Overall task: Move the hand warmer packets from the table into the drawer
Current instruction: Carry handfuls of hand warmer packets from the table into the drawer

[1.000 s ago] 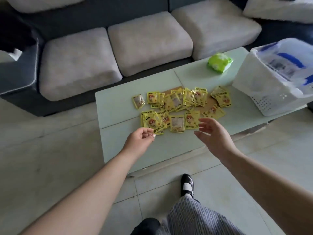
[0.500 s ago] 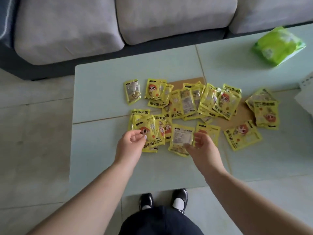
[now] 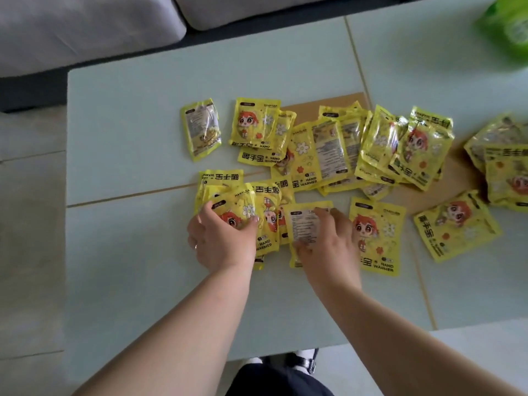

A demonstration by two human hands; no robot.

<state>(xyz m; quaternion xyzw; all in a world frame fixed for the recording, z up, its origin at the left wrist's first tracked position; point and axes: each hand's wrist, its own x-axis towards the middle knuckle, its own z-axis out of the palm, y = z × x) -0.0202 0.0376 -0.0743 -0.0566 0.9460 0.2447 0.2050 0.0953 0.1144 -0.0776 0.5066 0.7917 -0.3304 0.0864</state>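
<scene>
Both hands clutch packets: left hand (image 3: 225,241) a stack (image 3: 237,215), right hand (image 3: 328,244) one packet (image 3: 303,224). Probably light, slippery foil, so pinch edges.

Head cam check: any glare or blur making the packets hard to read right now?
Head view: foil glare on the far packets; the green bag at the top right corner is blurred; print beside the left hand and right hand reads clearly; light soft, shadows faint.
</scene>
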